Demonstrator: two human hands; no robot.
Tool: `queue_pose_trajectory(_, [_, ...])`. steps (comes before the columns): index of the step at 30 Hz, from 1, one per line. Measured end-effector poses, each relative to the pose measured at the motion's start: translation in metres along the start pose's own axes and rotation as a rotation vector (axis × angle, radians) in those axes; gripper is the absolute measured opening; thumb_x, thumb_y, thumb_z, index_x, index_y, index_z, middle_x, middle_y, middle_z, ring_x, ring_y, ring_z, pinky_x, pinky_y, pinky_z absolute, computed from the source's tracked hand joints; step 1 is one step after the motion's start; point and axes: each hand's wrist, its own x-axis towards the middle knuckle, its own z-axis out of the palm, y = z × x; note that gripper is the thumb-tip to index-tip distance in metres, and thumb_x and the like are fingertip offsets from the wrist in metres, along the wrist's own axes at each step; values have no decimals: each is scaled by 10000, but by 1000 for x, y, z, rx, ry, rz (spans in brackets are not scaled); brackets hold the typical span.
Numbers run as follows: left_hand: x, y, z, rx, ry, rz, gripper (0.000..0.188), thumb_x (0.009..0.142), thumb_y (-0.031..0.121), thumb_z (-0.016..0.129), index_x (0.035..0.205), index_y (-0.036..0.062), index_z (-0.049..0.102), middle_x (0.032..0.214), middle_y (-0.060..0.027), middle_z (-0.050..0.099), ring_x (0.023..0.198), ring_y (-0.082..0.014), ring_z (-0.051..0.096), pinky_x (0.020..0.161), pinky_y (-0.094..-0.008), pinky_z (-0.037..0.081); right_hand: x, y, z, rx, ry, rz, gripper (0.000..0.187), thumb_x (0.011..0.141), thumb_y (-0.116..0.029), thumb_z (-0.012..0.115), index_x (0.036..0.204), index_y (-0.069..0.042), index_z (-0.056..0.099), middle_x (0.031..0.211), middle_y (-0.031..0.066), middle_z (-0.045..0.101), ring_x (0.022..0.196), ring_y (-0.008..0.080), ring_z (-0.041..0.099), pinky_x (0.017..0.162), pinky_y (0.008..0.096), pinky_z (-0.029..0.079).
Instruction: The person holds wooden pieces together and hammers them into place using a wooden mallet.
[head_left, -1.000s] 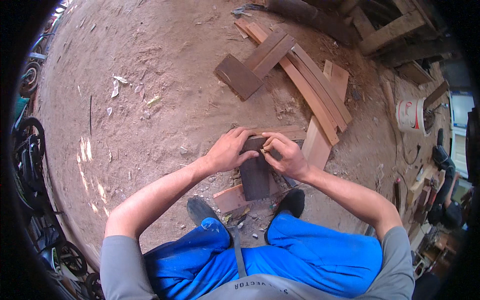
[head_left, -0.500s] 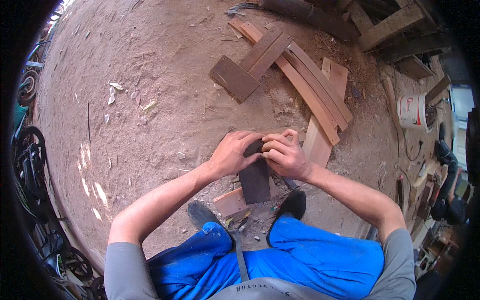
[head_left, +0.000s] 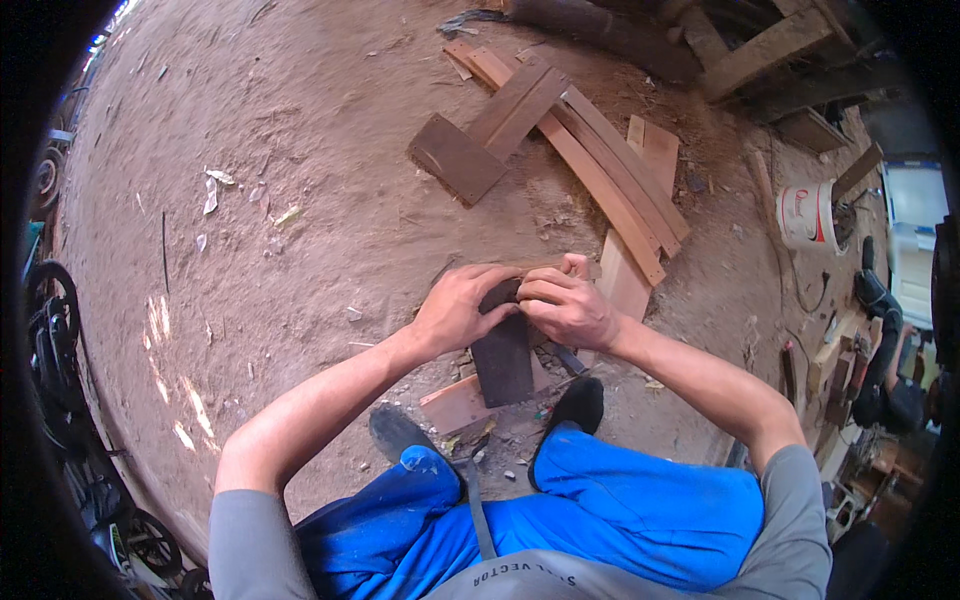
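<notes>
Between my feet a dark wooden board (head_left: 503,365) points towards me, its far end under my hands. My left hand (head_left: 462,308) is closed on that far end, fingers along the far edge and thumb over the top face. Beside it, touching or nearly so, my right hand (head_left: 568,308) is curled with its fingertips pinched together above the board; whatever they hold is hidden. A lighter reddish wood piece (head_left: 452,404) lies crosswise beneath the board's near end. A small dark object (head_left: 570,361) rests just right of the board.
Several reddish planks (head_left: 605,185) lie ahead to the right, with a dark short board (head_left: 458,160) beside them. A white bucket (head_left: 800,217) stands at the right near heavy timbers (head_left: 775,55). Motorbike parts (head_left: 55,340) line the left. Another person's leg (head_left: 888,345) shows far right.
The whole view has shifted slightly, so the surroundings sit a little further left. My hands stay together at the board's far end, with only small finger movement.
</notes>
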Motion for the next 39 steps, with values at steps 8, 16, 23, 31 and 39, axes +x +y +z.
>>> queue_pose_trajectory(8, [12,1,-5,52,-6,-74,482,834,171,769,1294,68,668,1193,-184,715,1112,-363,681,970,-430,539,12,-3,3,-2,74,210,162,812,-178,740,912,-143,618,924,10,655,953,179,641,863,420,344])
queue_pose_trajectory(16, [31,17,-4,-97,139,-147,330,816,87,789,1138,29,749,1140,-152,754,1090,-271,720,971,-358,542,30,17,-7,233,89,480,144,833,-162,722,899,-61,643,878,140,682,925,338,666,837,473,473])
queue_pose_trajectory(23, [40,1,-10,-96,158,-229,311,847,167,806,1129,41,774,1179,-123,757,1091,-233,721,976,-345,536,40,36,-5,390,93,532,171,869,-144,748,981,-18,722,949,177,732,939,360,705,832,425,556])
queue_pose_trajectory(31, [48,-3,-13,-36,210,-282,243,861,172,791,1061,35,793,1057,-122,784,977,-209,747,913,-325,556,28,39,-17,555,35,626,212,906,-136,706,1073,-13,751,1032,190,754,999,310,737,880,389,569])
queue_pose_trajectory(39, [51,-5,-7,-120,210,-266,212,888,90,748,1070,-18,764,960,-112,779,901,-160,709,859,-313,544,26,33,-3,364,251,245,280,920,-203,683,1148,-41,670,1131,167,668,1102,369,638,962,448,522])
